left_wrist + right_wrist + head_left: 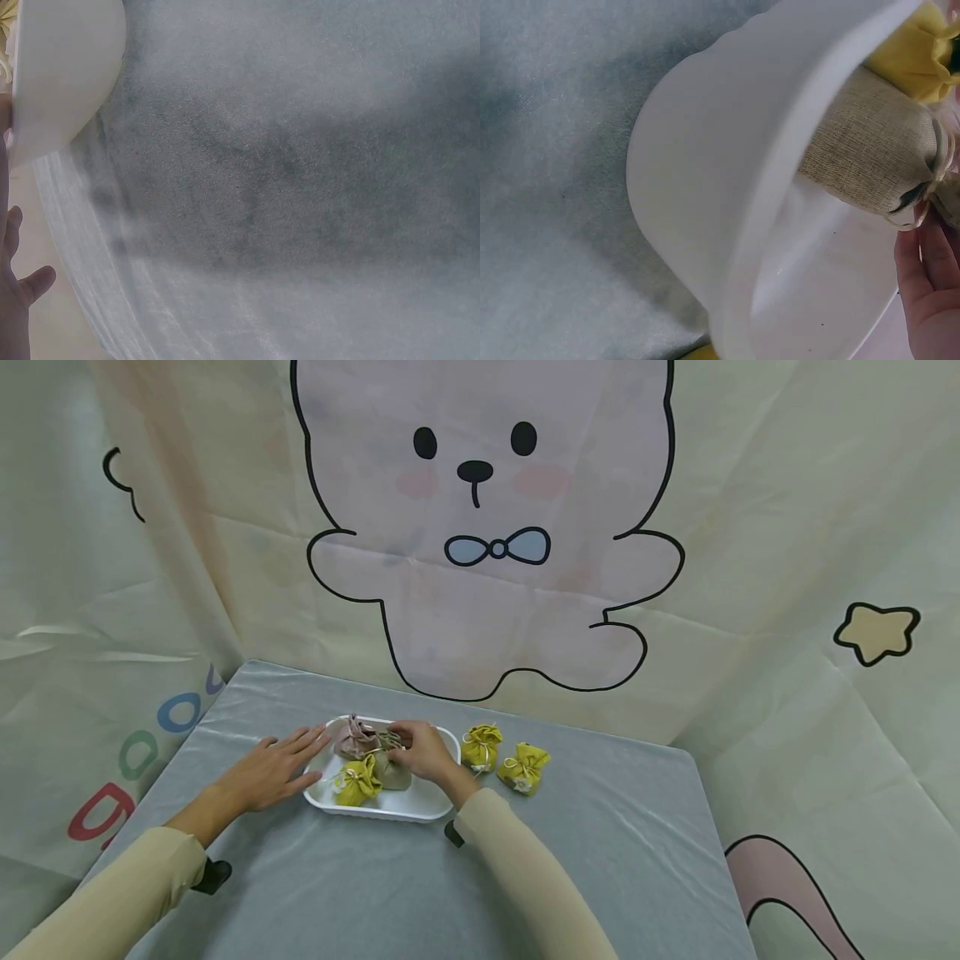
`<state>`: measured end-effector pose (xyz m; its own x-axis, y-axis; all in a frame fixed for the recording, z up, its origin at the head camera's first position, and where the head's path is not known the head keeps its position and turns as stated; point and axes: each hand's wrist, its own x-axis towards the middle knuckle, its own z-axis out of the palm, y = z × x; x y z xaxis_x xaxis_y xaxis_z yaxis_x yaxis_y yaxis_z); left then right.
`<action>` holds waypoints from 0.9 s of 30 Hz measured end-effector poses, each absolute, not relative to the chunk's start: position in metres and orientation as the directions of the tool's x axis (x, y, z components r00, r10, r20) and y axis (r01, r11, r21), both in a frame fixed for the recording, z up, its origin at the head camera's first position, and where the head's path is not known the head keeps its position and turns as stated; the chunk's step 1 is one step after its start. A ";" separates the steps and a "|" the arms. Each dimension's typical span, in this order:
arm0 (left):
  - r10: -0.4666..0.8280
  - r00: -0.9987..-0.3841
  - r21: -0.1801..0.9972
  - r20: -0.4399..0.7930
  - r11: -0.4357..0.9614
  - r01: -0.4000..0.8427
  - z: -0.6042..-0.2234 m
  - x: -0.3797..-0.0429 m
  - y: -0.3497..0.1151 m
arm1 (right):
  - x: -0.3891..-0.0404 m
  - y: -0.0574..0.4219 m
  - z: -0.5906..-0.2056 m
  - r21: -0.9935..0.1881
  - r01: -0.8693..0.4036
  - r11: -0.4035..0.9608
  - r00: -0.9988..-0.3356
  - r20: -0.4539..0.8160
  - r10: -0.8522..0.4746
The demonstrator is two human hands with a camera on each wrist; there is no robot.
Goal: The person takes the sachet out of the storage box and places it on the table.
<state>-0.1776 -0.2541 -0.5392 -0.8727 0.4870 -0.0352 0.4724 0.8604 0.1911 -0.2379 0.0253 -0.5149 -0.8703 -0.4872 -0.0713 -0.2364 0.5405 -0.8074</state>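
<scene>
A white tray (427, 803) on the cloth holds a beige burlap pouch (866, 142), a yellow drawstring pouch (357, 783) and a dusty-pink pouch (352, 739). With its fingers and thumb, my right hand (426, 752) pinches the burlap pouch by its tied neck, inside the tray; the fingertips are partly hidden behind the neck in the right wrist view. At the tray's left end rests my left hand (272, 774), fingers extended along the rim. Only some of its fingers show at the edge of the left wrist view.
Two more yellow pouches (482, 747) (524, 768) stand on the cloth to the right of the tray. A grey-blue cloth (630, 852) covers the table. Behind it hangs a pale curtain (750, 568) printed with a bear.
</scene>
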 end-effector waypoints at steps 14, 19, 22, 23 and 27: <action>0.480 -0.876 0.184 -0.038 0.865 0.466 -0.540 -0.178 -0.254 | -0.234 0.025 -0.515 -0.810 -0.192 0.555 -0.898 -0.083 -0.432; 0.475 -0.879 0.192 -0.046 0.867 0.459 -0.539 -0.177 -0.254 | -0.233 0.026 -0.514 -0.806 -0.221 0.549 -0.904 -0.042 -0.425; 0.474 -0.879 0.192 -0.047 0.868 0.458 -0.538 -0.177 -0.254 | -0.233 0.026 -0.514 -0.807 -0.232 0.543 -0.905 -0.026 -0.426; 0.474 -0.879 0.191 -0.047 0.868 0.458 -0.538 -0.177 -0.254 | -0.233 0.026 -0.513 -0.807 -0.235 0.542 -0.905 -0.022 -0.425; 0.475 -0.879 0.188 -0.047 0.868 0.459 -0.539 -0.178 -0.254 | -0.232 0.027 -0.511 -0.807 -0.250 0.535 -0.910 0.007 -0.414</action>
<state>-0.1778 -0.2537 -0.5387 -0.8789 0.4748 -0.0467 0.4591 0.8683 0.1880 -0.2325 0.0268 -0.5114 -0.9101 -0.4144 0.0071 -0.2500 0.5354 -0.8068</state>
